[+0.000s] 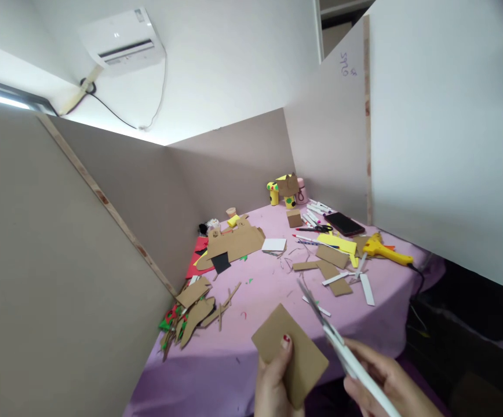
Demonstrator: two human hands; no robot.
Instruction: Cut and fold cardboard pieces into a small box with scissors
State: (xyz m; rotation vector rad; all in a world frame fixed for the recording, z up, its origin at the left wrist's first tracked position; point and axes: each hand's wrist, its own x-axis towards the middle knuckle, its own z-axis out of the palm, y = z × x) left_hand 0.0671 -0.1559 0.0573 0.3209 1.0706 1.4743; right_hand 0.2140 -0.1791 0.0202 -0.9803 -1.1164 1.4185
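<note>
My left hand (pixel 275 376) grips a square piece of brown cardboard (pixel 292 344) with rounded corners, the thumb pressed flat on its face. In my right hand (pixel 375 373) is a pair of scissors (pixel 342 350) with white handles, its blades pointing up and away over the table. The blades are to the right of the cardboard and apart from it. Beyond them on the cloth lies a thin white strip (pixel 321 308). How far the blades are parted is hard to make out.
Cardboard scraps (pixel 197 318) pile up at the left edge of the pink cloth (pixel 251 289). A yellow glue gun (pixel 386 250) and a black phone (pixel 344 224) lie at right. Black-handled scissors (pixel 321 228) and markers are farther back. Grey partitions (pixel 238 162) enclose the table.
</note>
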